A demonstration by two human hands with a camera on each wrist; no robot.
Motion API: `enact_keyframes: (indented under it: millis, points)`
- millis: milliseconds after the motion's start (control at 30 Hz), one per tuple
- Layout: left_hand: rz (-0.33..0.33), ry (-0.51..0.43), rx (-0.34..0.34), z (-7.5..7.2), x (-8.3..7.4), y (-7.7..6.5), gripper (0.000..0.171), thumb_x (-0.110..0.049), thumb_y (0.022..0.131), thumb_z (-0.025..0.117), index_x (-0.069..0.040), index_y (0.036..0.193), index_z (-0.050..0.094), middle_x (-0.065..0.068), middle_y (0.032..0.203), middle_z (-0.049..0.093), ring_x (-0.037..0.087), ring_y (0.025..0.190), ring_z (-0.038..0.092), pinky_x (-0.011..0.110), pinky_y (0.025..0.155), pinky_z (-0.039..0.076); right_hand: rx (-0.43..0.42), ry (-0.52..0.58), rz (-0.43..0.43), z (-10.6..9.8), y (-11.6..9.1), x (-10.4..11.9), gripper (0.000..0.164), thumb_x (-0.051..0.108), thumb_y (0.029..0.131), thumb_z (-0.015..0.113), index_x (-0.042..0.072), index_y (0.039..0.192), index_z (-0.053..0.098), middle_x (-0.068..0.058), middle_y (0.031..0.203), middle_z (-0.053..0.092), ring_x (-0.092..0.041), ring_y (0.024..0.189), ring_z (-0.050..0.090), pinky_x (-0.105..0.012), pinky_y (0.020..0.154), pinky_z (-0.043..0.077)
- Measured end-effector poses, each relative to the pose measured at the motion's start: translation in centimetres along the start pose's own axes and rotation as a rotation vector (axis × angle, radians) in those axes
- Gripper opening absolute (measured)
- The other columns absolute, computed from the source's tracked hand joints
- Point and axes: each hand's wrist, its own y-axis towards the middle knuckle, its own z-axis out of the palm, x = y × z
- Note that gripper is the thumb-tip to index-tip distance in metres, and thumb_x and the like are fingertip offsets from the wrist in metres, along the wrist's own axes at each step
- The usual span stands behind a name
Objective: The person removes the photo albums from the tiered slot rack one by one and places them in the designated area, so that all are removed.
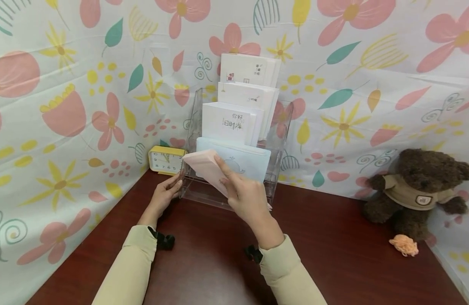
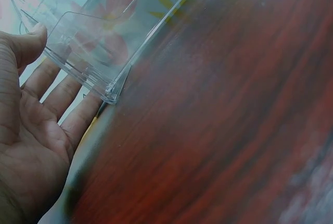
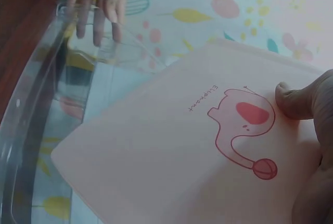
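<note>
The pink notebook [image 1: 208,167], at 10 o'clock from the right grip [image 1: 246,191] pinching it, should be light, bendy — best pinched mid-edge. Left grip [image 1: 165,197], fingers extended, touches the clear rack [image 1: 198,195].

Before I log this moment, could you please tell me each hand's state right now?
Left hand: open, at the clear rack's side.
Right hand: closed, holding the pink elephant notebook.
</note>
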Motion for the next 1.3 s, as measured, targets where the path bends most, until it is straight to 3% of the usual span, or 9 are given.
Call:
enact_keyframes:
  millis: [100,167,300,533,833,967,1100,1200,1300]
  points:
    - [0.007,-0.016,0.012,0.0,0.0,0.0,0.058,-0.035,0.102,0.060,-0.018,0.155,0.041,0.010,0.155,0.044,0.029,0.139,0.045,0.048,0.104,0.047,-0.026,0.012,0.001,-0.8,0.0,-0.3,0.062,0.020,0.098,0.069,0.035,0.153,0.045,-0.001,0.061,0.055,-0.013,0.046,0.038,-0.034,0.040,0.041]
    - [0.009,-0.020,0.018,0.0,0.0,0.0,0.059,-0.035,0.103,0.060,-0.018,0.155,0.041,0.010,0.155,0.043,0.030,0.139,0.044,0.049,0.105,0.047,-0.031,0.014,0.004,-1.3,-0.1,-0.5,0.064,0.019,0.097,0.070,0.035,0.153,0.045,-0.001,0.063,0.058,-0.013,0.047,0.037,-0.033,0.041,0.042]
    - [-0.006,-0.014,0.021,-0.1,-0.1,-0.1,0.060,-0.035,0.102,0.060,-0.017,0.156,0.040,0.011,0.157,0.041,0.030,0.140,0.044,0.049,0.105,0.046,-0.038,0.013,0.013,-2.2,-0.2,-0.9,0.067,0.018,0.095,0.072,0.036,0.154,0.044,0.001,0.061,0.056,-0.010,0.048,0.028,-0.030,0.040,0.033]
    - [-0.018,-0.020,0.019,0.0,-0.2,-0.1,0.059,-0.032,0.104,0.059,-0.016,0.157,0.037,0.011,0.159,0.036,0.030,0.141,0.041,0.050,0.107,0.044,-0.069,0.020,0.017,-3.5,-0.3,-1.5,0.067,0.017,0.094,0.073,0.034,0.153,0.045,0.007,0.056,0.035,-0.008,0.046,0.020,-0.026,0.040,0.023]
    - [-0.022,-0.027,0.039,0.0,-0.3,-0.4,0.059,-0.031,0.105,0.057,-0.016,0.158,0.035,0.011,0.160,0.034,0.031,0.143,0.038,0.050,0.108,0.042,-0.105,0.084,0.048,-5.4,-0.8,-2.0,0.072,0.014,0.089,0.079,0.031,0.152,0.048,0.005,0.054,0.047,-0.009,0.047,0.027,-0.027,0.043,0.029]
    - [-0.036,-0.037,0.046,0.0,-0.8,-0.7,0.057,-0.026,0.106,0.055,-0.014,0.158,0.033,0.013,0.161,0.032,0.032,0.144,0.035,0.051,0.109,0.041,-0.113,0.161,0.116,-6.6,-1.4,-2.6,0.072,0.010,0.088,0.080,0.028,0.151,0.050,0.005,0.055,0.046,-0.009,0.045,0.028,-0.024,0.042,0.030]
    - [-0.025,-0.002,0.038,-0.1,-0.3,-0.4,0.061,-0.032,0.105,0.056,-0.015,0.158,0.032,0.014,0.160,0.033,0.033,0.143,0.037,0.048,0.108,0.044,-0.135,0.268,0.194,-7.9,-2.0,-3.2,0.076,0.004,0.085,0.080,0.023,0.152,0.048,-0.008,0.084,0.073,-0.011,0.055,0.057,-0.018,0.050,0.047]
    - [-0.024,0.024,0.027,0.0,-0.2,-0.4,0.064,-0.038,0.103,0.058,-0.017,0.158,0.033,0.015,0.159,0.034,0.033,0.142,0.039,0.046,0.106,0.046,-0.157,0.299,0.225,-8.7,-2.6,-3.8,0.080,0.001,0.083,0.081,0.020,0.153,0.047,-0.012,0.108,0.074,-0.018,0.078,0.070,-0.017,0.066,0.055]
    - [-0.022,0.033,0.026,0.0,-0.2,-0.5,0.065,-0.040,0.103,0.058,-0.016,0.159,0.033,0.017,0.159,0.034,0.034,0.142,0.039,0.047,0.106,0.045,-0.176,0.318,0.253,-9.5,-3.4,-4.5,0.082,-0.004,0.082,0.081,0.016,0.153,0.046,-0.012,0.109,0.073,-0.018,0.085,0.071,-0.016,0.073,0.056]
